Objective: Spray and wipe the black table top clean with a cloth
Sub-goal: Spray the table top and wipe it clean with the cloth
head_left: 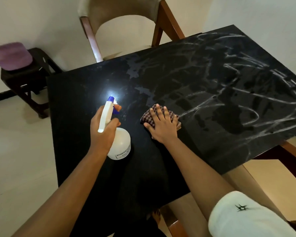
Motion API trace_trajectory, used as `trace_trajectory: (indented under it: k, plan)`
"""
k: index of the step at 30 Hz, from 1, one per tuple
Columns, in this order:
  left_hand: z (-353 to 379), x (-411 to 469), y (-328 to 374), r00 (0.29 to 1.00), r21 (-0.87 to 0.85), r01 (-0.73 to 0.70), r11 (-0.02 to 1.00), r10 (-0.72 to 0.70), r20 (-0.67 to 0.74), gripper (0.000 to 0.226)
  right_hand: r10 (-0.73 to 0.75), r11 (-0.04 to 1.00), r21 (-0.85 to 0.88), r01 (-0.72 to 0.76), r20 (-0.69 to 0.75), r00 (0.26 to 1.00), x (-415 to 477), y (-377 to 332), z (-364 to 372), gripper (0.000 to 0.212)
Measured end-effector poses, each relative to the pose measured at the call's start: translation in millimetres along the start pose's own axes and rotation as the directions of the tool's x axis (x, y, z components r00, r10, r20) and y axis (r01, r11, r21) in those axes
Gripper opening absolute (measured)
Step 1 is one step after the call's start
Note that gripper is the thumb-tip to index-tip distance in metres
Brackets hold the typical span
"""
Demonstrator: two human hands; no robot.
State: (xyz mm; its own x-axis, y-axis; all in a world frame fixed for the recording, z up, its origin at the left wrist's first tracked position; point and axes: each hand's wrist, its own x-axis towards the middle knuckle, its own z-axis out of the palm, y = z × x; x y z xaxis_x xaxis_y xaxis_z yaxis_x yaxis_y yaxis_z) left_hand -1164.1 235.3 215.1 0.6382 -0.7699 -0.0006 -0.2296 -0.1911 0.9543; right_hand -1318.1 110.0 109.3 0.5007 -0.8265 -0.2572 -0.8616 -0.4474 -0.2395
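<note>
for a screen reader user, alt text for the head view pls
A left hand holds a white spray bottle at a black table while the right hand presses a checked cloth flat; white smears cover its right side.

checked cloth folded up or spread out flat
Folded into a small pad: the checked cloth barely shows past the right hand pressing flat on it.

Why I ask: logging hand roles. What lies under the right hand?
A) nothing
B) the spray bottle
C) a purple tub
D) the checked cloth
D: the right hand lies flat on the checked cloth; the left hand grips the spray bottle.
</note>
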Motion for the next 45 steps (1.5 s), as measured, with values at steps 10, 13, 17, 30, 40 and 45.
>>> trace_trajectory:
  k: [10,13,17,30,40,45]
  plan:
    - [6,24,-4,1.000,-0.016,-0.024,1.000,0.024,-0.016,0.043,0.032,0.998,-0.045,-0.037,-0.108,0.994,-158,58,41,0.068]
    - [8,30,-4,0.998,-0.018,-0.067,0.998,0.067,0.004,0.043,0.038,0.998,-0.052,-0.045,-0.142,0.989,-149,54,45,0.070]
    - [13,42,-5,0.994,-0.032,-0.111,0.993,0.112,0.015,0.039,0.060,0.997,-0.045,-0.070,-0.185,0.981,-70,21,31,0.073]
    - [15,95,-3,0.992,-0.043,-0.125,0.991,0.124,-0.021,0.034,-0.050,0.997,-0.056,0.045,-0.087,0.995,6,13,3,0.072]
    - [18,140,-11,0.977,-0.030,-0.210,0.977,0.208,-0.048,0.036,-0.126,0.988,-0.114,0.108,-0.168,0.978,47,5,8,0.072]
    - [19,156,-14,0.965,-0.013,-0.257,0.966,0.256,-0.057,0.037,-0.073,0.996,-0.058,0.065,-0.142,0.987,145,-36,-19,0.066]
